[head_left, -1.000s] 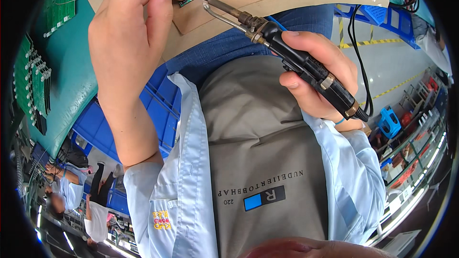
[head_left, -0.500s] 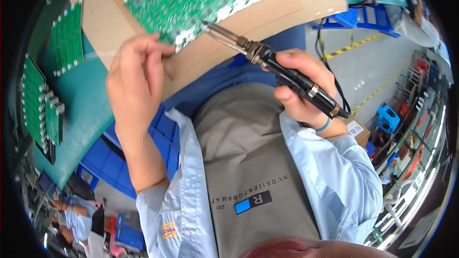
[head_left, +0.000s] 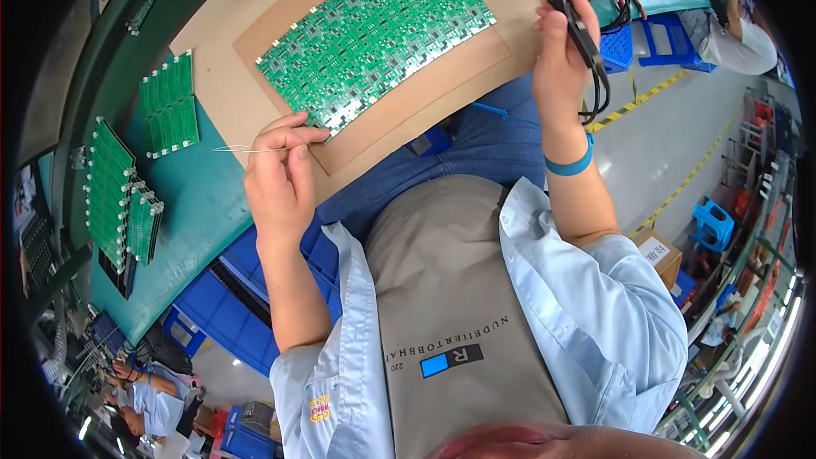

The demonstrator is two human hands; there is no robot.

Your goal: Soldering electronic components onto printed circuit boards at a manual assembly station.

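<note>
Solder wire: a thin silvery strand (head_left: 242,150) runs level from the left hand out over the green mat, its free end pointing toward the mat's left edge.
Left hand: the left hand (head_left: 279,172) pinches the wire between thumb and forefinger, the other fingers curled in; it sits at the near left corner of the brown board, fingertips touching the near corner of the circuit panel.
Soldering iron: a dark iron (head_left: 571,10) stands steeply, tip end up toward the far right corner of the brown board, with its black cord looping down beside the wrist.
Right hand: the right hand (head_left: 558,58) is wrapped tight around the iron's handle, raised off the right edge of the brown board; a blue band (head_left: 568,165) circles the wrist.
Circuit panel: a large green panel of many small boards (head_left: 378,34) lies flat and slanted on the middle of the brown board, white pieces along its left edge.
Brown board: a cardboard-coloured sheet (head_left: 459,72) carries the panel and overhangs the near edge of the workbench toward the person's lap.
Green mat: the mat (head_left: 191,191) covers the bench to the left of the brown board.
Small panels: two green strips (head_left: 169,104) lie flat on the mat, near the brown board's left edge.
Stacked boards: more green boards (head_left: 119,195) stand on edge at the mat's left edge, well apart from the hands.
</note>
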